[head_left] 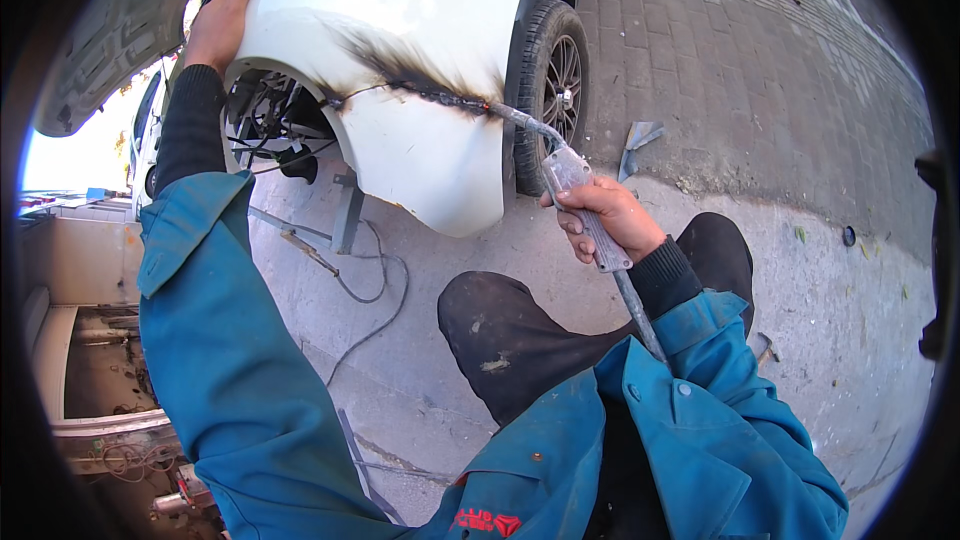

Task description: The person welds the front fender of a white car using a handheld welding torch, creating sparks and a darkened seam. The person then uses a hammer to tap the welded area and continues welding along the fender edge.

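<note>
My right hand (610, 215) is wrapped round the grey handle of a torch (568, 172), a tool with a bent metal neck. Its tip meets the white car panel (430, 160) at a small orange glow. From there a dark, melted-looking seam (435, 93) runs left along the panel, with black soot fanning upward. My left hand (220, 25) grips the panel's upper left edge; some of its fingers are hidden. A grey tube (640, 315) runs from the handle back toward my sleeve.
A car wheel (558, 80) stands right of the panel. Left is an opening with exposed parts (275, 110) beneath a raised hood (120, 30). On the concrete lie a hose (400, 290), a metal stand (347, 215) and a bent scrap (640, 140). An open cabinet (100, 340) stands left.
</note>
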Motion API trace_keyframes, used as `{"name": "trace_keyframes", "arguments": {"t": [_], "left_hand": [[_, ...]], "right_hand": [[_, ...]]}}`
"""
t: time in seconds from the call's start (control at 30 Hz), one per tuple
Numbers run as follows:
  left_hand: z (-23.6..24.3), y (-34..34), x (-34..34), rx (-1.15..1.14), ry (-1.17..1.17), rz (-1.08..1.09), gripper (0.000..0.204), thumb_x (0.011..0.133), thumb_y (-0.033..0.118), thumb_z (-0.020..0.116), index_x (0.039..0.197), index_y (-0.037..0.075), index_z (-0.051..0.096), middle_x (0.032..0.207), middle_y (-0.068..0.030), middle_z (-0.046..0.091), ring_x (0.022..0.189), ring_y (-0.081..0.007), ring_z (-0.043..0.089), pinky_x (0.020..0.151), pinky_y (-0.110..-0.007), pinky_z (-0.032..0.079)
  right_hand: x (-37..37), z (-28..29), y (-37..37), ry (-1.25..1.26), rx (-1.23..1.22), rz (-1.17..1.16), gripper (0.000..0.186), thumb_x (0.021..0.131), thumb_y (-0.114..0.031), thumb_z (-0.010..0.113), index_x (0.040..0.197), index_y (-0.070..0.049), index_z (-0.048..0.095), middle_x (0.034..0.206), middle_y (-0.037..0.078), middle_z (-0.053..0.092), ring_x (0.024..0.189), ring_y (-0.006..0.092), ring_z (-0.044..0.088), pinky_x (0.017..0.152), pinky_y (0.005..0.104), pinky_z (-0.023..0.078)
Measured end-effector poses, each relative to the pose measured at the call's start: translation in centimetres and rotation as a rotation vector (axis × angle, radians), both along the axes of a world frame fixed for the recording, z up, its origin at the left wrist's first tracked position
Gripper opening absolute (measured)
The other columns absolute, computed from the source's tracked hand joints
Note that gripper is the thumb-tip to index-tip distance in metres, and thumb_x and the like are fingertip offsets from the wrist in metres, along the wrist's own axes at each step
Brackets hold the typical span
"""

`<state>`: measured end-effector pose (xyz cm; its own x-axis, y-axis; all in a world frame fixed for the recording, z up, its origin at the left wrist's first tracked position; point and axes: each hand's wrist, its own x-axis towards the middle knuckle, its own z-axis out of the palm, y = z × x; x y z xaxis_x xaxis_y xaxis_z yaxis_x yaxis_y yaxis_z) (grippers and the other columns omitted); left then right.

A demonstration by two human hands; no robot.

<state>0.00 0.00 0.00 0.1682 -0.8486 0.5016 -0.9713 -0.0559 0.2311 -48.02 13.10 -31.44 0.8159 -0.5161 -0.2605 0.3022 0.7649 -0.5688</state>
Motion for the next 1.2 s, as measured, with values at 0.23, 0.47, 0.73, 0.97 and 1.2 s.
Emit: {"name": "trace_keyframes", "arguments": {"t": [0.23,0.47,0.73,0.97,1.2], "left_hand": [[0.5,0.3,-0.4,-0.011,-0.022,0.014,0.084,0.100,0.077,0.054,0.142,0.007,0.073,0.137,-0.0220,0.073,0.126,-0.0340,0.069,0.112,-0.042,0.047],[0.7,0.3,-0.4,0.028,-0.021,0.026,0.080,0.102,0.075,0.052,0.144,0.009,0.072,0.139,-0.0224,0.072,0.129,-0.0359,0.068,0.113,-0.042,0.046],[0.6,0.4,-0.6,0.013,-0.048,-0.007,0.078,0.103,0.072,0.052,0.143,0.008,0.072,0.138,-0.0220,0.073,0.128,-0.0359,0.069,0.113,-0.042,0.046],[0.6,0.6,-0.8,0.040,0.000,0.037,0.076,0.105,0.071,0.050,0.144,0.009,0.071,0.139,-0.0214,0.073,0.129,-0.0353,0.068,0.113,-0.042,0.046],[0.6,0.7,-1.2,0.034,-0.007,0.031,0.077,0.105,0.070,0.051,0.145,0.008,0.071,0.141,-0.0220,0.072,0.129,-0.0350,0.068,0.114,-0.041,0.046]], "right_hand": [[0.4,0.2,-0.1,-0.005,-0.008,-0.008,0.026,0.108,-0.020,0.060,0.121,0.003,0.064,0.072,0.001,0.057,0.048,0.0135,0.059,0.044,0.0319,0.053],[0.3,0.1,-0.1,-0.045,-0.016,0.005,0.027,0.109,-0.019,0.060,0.122,0.003,0.065,0.072,0.000,0.057,0.047,0.0132,0.058,0.044,0.0315,0.053],[0.2,0.0,-0.2,-0.030,-0.005,0.006,0.028,0.109,-0.019,0.059,0.123,0.004,0.065,0.071,0.000,0.056,0.047,0.0133,0.058,0.044,0.0316,0.053],[0.1,-0.2,-0.3,-0.051,0.027,0.010,0.029,0.108,-0.020,0.060,0.124,0.004,0.065,0.070,0.000,0.055,0.047,0.0139,0.059,0.044,0.0320,0.052],[0.1,-0.6,-0.4,-0.068,0.037,0.016,0.028,0.108,-0.021,0.061,0.123,0.003,0.064,0.071,0.000,0.055,0.048,0.0140,0.059,0.045,0.0320,0.052]]}}
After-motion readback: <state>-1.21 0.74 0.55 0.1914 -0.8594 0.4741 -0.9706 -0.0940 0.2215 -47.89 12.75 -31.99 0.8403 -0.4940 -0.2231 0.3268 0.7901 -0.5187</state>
